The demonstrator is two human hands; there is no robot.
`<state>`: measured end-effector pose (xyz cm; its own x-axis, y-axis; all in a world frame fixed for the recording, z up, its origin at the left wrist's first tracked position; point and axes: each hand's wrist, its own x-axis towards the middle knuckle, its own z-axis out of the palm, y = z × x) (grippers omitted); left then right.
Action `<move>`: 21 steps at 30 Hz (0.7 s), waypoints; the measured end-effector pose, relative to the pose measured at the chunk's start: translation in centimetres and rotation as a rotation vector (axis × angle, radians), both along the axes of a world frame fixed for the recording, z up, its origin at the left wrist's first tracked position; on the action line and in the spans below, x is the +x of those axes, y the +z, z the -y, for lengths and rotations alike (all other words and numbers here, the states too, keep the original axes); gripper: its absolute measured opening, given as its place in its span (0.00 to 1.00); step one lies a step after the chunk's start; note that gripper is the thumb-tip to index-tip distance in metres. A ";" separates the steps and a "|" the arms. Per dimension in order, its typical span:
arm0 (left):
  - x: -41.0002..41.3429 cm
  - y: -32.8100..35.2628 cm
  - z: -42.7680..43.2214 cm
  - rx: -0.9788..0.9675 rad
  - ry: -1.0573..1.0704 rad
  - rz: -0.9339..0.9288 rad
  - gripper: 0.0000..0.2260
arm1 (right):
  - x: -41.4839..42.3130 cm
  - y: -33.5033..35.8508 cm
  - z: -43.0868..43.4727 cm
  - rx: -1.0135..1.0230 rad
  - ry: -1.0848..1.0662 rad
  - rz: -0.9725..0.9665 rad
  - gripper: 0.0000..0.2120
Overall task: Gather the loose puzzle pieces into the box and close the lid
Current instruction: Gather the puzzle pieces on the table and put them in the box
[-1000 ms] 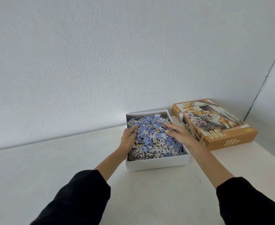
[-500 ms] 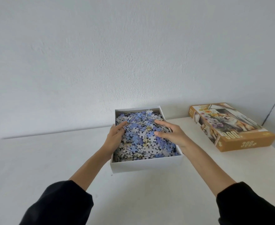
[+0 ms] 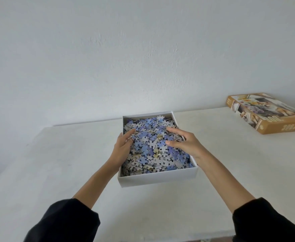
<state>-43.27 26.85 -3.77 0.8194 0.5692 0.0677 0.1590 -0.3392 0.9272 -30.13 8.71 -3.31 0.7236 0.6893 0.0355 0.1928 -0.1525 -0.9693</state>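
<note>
In the white box point(image 3: 158, 179) at the middle of the surface point(image 3: 64, 163), the puzzle pieces point(image 3: 153, 145) lie heaped. The left grip point(image 3: 123, 145) and right grip point(image 3: 185, 144) rest released on the heap, grasping nothing. The lid point(image 3: 272, 119) lies well apart, far right.

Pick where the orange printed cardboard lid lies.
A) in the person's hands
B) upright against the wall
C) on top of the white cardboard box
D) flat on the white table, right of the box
D: the orange printed cardboard lid lies flat on the white table, apart from the open white cardboard box and to its right.
</note>
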 end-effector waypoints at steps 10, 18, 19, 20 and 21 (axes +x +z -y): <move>-7.8 -2.4 -1.7 -0.097 -0.018 0.000 0.19 | -7.8 -2.3 -1.6 -0.064 0.006 -0.083 0.27; -8.9 -3.8 -1.0 -0.102 0.020 -0.021 0.19 | -8.6 -3.6 -1.2 -0.079 0.039 -0.111 0.29; -8.8 -3.8 -1.0 -0.092 0.031 -0.029 0.19 | -8.6 -3.6 -1.2 -0.089 0.049 -0.113 0.27; -8.7 -3.8 -1.0 -0.067 0.040 -0.042 0.19 | -8.6 -3.6 -1.3 -0.103 0.056 -0.116 0.26; -8.6 -3.9 -0.9 -0.023 0.053 -0.068 0.20 | -8.7 -3.6 -1.2 -0.115 0.061 -0.121 0.25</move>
